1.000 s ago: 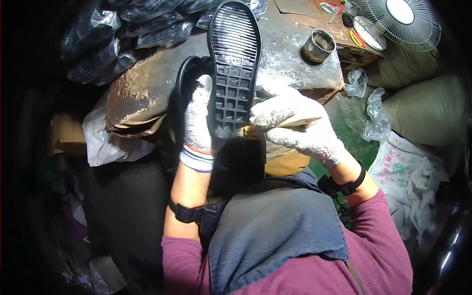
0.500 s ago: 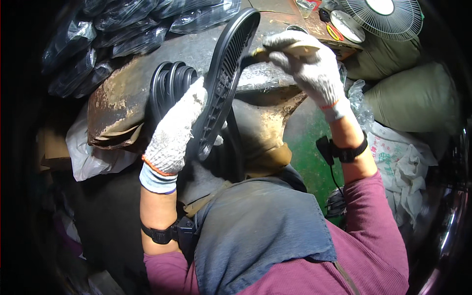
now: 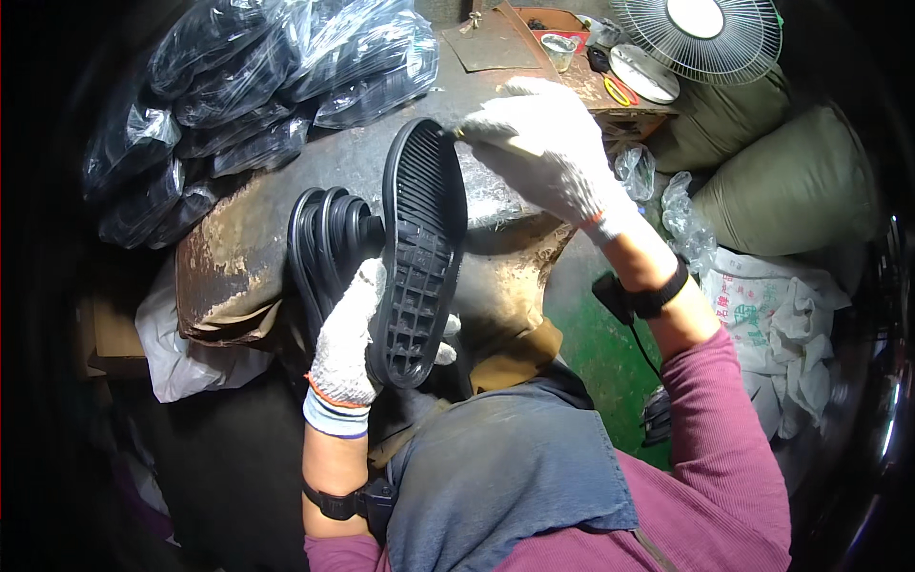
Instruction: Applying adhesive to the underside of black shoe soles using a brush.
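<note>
My left hand, in a white knit glove, grips a black shoe sole around its lower half. The sole is tilted up with its ribbed and gridded side in view; some fingers come round its right edge. My gloved right hand is closed around a brush with a pale handle, mostly hidden by the fingers. The brush tip is at the upper right rim of the sole; whether it touches is hard to tell. More black soles stand nested together just left of the held one.
Plastic-wrapped black bundles are piled on the worn workbench at far left. At the back right are a clear cup, orange-handled scissors and a fan. Stuffed green sacks and a white printed sack lie on the right.
The sole has come lower and turned its patterned face more toward me. My right hand has moved left and down, taking the brush to the sole's upper rim.
</note>
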`<act>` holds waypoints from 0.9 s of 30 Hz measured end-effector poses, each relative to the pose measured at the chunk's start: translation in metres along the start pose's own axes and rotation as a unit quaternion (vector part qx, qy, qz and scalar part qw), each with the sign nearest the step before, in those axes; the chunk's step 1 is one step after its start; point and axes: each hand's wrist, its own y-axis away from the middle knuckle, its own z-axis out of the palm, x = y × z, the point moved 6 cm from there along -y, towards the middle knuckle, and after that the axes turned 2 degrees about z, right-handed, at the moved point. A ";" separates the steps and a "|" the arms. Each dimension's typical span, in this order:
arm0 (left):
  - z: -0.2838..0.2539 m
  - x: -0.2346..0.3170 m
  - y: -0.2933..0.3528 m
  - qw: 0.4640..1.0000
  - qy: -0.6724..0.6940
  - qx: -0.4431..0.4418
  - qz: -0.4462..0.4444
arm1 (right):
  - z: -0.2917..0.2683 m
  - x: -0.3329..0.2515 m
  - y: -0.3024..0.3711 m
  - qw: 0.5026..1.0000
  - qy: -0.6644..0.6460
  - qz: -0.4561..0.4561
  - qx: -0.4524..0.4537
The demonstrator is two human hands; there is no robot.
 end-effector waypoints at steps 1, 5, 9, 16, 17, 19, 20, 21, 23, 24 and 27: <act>0.008 -0.001 0.002 1.000 0.022 -0.005 -0.005 | 0.002 0.003 -0.007 1.000 0.000 0.002 0.000; 0.016 -0.003 -0.001 0.996 0.068 -0.035 -0.038 | 0.010 -0.006 -0.025 0.998 -0.001 -0.060 -0.003; 0.008 -0.011 -0.007 0.995 0.085 -0.042 -0.036 | 0.019 -0.013 -0.021 0.995 -0.082 0.000 0.048; 0.002 -0.010 -0.010 0.987 0.116 -0.104 -0.026 | 0.028 0.010 0.042 0.947 -0.175 0.252 0.094; 0.003 -0.012 -0.011 0.984 0.135 -0.107 -0.044 | 0.039 0.017 0.054 0.897 -0.268 0.339 0.097; 0.001 -0.011 -0.008 0.984 0.135 -0.110 -0.038 | 0.039 -0.007 0.040 0.919 -0.268 0.278 0.080; -0.004 -0.014 -0.008 0.986 0.117 -0.116 -0.037 | 0.034 -0.022 0.034 0.943 -0.236 0.228 0.057; -0.008 -0.013 -0.007 0.987 0.098 -0.123 -0.033 | 0.028 -0.041 0.024 0.963 -0.204 0.175 0.035; -0.008 -0.007 -0.006 0.981 0.159 -0.107 0.001 | 0.022 -0.068 0.024 0.976 -0.181 0.123 0.010; -0.016 -0.002 -0.003 0.982 0.167 -0.087 0.021 | 0.014 -0.068 0.017 0.977 -0.175 0.124 0.007; -0.008 -0.003 -0.003 0.990 0.100 -0.095 -0.006 | 0.009 -0.020 0.018 0.941 -0.227 0.244 0.049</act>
